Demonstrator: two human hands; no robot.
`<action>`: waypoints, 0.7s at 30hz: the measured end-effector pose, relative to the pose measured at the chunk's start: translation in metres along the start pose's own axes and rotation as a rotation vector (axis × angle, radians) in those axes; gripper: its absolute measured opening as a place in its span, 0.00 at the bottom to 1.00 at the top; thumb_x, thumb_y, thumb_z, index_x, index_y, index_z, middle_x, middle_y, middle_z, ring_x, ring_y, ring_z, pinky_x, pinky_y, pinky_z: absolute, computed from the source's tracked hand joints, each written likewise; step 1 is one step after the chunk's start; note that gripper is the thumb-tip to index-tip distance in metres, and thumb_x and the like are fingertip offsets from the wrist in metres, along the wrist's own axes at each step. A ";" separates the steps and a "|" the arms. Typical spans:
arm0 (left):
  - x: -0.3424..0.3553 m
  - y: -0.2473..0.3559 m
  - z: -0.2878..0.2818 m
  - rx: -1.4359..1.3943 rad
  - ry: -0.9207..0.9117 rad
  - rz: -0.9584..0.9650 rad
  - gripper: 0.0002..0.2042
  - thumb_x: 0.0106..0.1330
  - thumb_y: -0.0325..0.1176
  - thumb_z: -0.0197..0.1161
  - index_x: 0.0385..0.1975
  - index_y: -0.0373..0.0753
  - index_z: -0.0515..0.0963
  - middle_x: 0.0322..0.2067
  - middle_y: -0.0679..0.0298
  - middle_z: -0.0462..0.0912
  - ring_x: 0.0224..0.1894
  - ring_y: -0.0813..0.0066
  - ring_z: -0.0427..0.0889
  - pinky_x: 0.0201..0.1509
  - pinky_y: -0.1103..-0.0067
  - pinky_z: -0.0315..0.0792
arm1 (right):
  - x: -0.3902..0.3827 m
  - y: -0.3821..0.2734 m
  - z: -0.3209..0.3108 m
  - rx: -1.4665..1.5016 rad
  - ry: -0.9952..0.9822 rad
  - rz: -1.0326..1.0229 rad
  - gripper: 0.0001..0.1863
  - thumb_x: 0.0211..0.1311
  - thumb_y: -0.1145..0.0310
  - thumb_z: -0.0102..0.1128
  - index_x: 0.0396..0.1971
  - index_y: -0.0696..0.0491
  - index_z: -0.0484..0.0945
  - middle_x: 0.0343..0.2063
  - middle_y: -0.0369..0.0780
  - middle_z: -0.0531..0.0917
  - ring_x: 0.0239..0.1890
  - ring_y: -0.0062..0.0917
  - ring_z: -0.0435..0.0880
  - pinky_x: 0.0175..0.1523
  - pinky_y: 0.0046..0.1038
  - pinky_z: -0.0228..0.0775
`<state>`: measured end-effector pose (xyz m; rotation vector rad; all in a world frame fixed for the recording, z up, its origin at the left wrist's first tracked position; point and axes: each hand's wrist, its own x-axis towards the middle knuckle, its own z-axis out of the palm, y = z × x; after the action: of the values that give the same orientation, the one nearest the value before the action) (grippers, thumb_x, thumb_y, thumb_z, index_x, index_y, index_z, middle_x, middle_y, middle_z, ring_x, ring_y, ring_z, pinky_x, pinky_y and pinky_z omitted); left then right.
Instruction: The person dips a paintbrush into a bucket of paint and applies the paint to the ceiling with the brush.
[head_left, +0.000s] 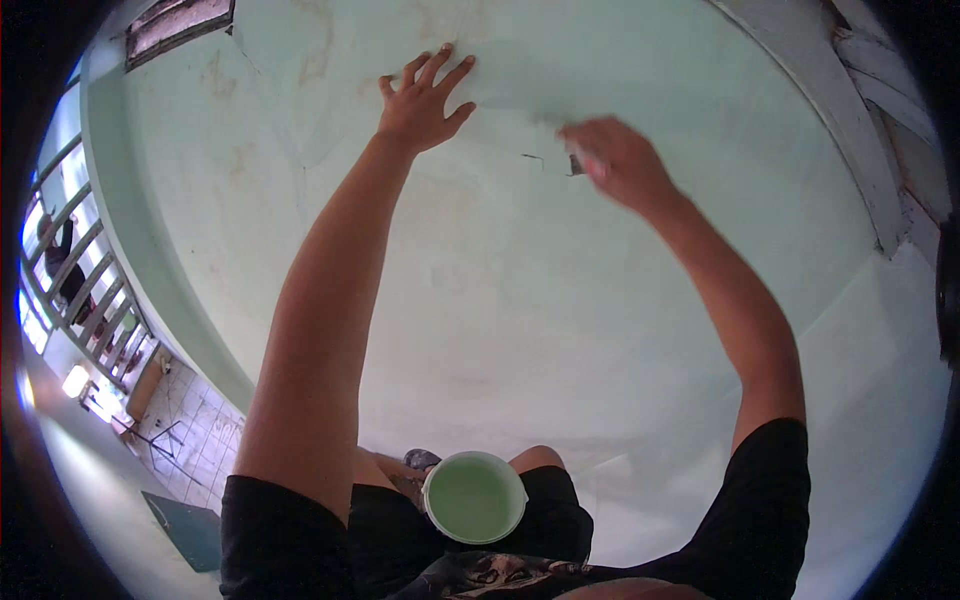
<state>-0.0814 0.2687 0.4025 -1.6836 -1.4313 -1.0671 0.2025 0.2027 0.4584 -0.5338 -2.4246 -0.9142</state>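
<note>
Against the pale green wall, my left hand lies with fingers spread, holding nothing. To its right, my right hand, blurred by motion, is closed round a small tool with a pinkish part, too smeared to identify, beside a small dark mark and a thin crack on the wall. Faint brownish stains show on the upper wall. Below, a white-rimmed bucket of light green liquid sits between my legs.
At the left, beyond the wall's curved edge, are a railing, another person behind it, a tiled floor lower down, a lamp and a dark stand. Pale beams edge the upper right; a small framed opening is upper left.
</note>
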 end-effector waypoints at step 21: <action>0.003 -0.003 0.009 0.062 0.024 0.020 0.31 0.61 0.59 0.53 0.65 0.68 0.55 0.68 0.72 0.51 0.67 0.64 0.53 0.62 0.52 0.52 | -0.173 -0.129 0.161 0.008 0.045 0.228 0.20 0.44 0.71 0.60 0.42 0.54 0.76 0.43 0.37 0.77 0.44 0.32 0.75 0.46 0.30 0.75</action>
<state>-0.0832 0.2788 0.4016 -1.6329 -1.4149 -1.0182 0.2267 0.1921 0.1905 -0.7603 -2.2688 -0.8108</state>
